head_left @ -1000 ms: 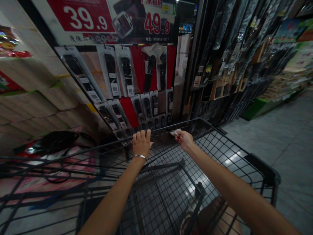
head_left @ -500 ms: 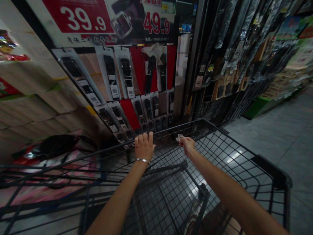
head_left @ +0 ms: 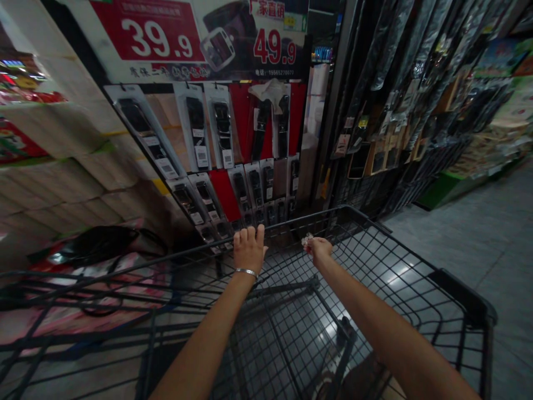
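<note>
A dark wire shopping cart (head_left: 287, 328) spreads below me, its mesh floor showing the tiles underneath. My left hand (head_left: 249, 251), with a silver bracelet at the wrist, rests on the cart's far rim, fingers curled over the bar and thumb out to the side. Over the basket, to the right of it, my right hand (head_left: 321, 249) pinches a small, crumpled, whitish and reddish piece (head_left: 307, 243). What that piece is cannot be made out.
Packaged belts (head_left: 197, 128) hang on a rack under a price sign (head_left: 158, 33). More dark goods in plastic (head_left: 387, 50) hang at the right. Stacked paper packs (head_left: 50, 183) and pink packages (head_left: 125, 278) are at the left. A green-based display (head_left: 443, 189) stands on the floor.
The rack, sign and shelves have shifted slightly right and down in the view. My left hand appears slightly further right; both hands keep the same hold.
</note>
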Motion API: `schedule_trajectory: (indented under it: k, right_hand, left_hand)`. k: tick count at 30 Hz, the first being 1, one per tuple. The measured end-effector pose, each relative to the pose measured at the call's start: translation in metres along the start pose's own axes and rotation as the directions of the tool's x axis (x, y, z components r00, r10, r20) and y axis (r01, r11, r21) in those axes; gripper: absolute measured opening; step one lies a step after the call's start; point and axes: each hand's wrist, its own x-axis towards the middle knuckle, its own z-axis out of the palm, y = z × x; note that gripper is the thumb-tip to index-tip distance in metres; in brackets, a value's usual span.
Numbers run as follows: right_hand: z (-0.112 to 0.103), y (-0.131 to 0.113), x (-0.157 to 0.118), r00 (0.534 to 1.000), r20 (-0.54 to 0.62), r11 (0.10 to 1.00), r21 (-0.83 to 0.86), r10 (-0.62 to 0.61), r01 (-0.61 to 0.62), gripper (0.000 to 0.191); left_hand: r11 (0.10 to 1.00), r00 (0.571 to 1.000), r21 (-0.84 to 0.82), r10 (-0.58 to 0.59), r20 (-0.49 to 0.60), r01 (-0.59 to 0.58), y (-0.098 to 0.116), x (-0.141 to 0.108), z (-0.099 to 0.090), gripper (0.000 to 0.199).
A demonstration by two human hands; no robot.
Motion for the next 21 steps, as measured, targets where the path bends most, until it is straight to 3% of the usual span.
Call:
schedule_trajectory:
  k: [4, 10, 16, 21]
  right_hand:
    - [0.010, -0.011, -0.011, 0.998, -0.020, 0.997, 0.043, 0.062, -0.061, 0.025]
    - [0.022, -0.036, -0.023, 0.992, 0.054, 0.990, 0.080, 0.110, -0.114, 0.020]
    - [0.024, -0.052, -0.027, 0.992, 0.075, 0.988, 0.107, 0.105, -0.112, 0.019]
    - [0.023, -0.051, -0.027, 0.994, 0.110, 0.992, 0.120, 0.021, -0.035, 0.015]
  left_hand:
    - [1.000, 1.000, 0.010, -0.001, 0.003, 0.000, 0.000, -0.001, -0.001, 0.060]
    - [1.000, 1.000, 0.007, 0.006, -0.011, -0.006, 0.000, 0.000, -0.001, 0.060]
    - [1.000, 1.000, -0.011, 0.000, -0.017, 0.000, 0.000, 0.000, -0.001, 0.060]
    - [1.000, 1.000, -0.025, 0.001, -0.011, -0.002, -0.001, 0.000, -0.002, 0.059]
